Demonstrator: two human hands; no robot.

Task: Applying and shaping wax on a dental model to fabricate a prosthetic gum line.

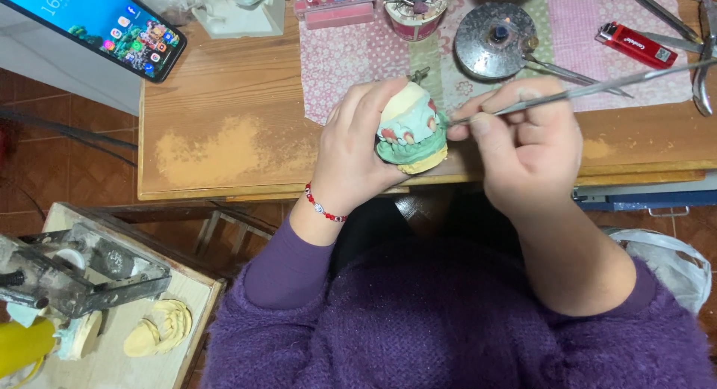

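Observation:
My left hand grips a dental cast, cream plaster with a green wax gum and small teeth, held over the front edge of the wooden bench. My right hand pinches a long thin metal instrument. Its tip touches the green wax on the right side of the cast. A red bead bracelet circles my left wrist. Purple sleeves cover both my arms.
On the bench lie a patterned cloth, a round metal burner, a red lighter, a cup of burs, metal tools and a phone. Lower left, plaster casts rest on a small stand beside a machine.

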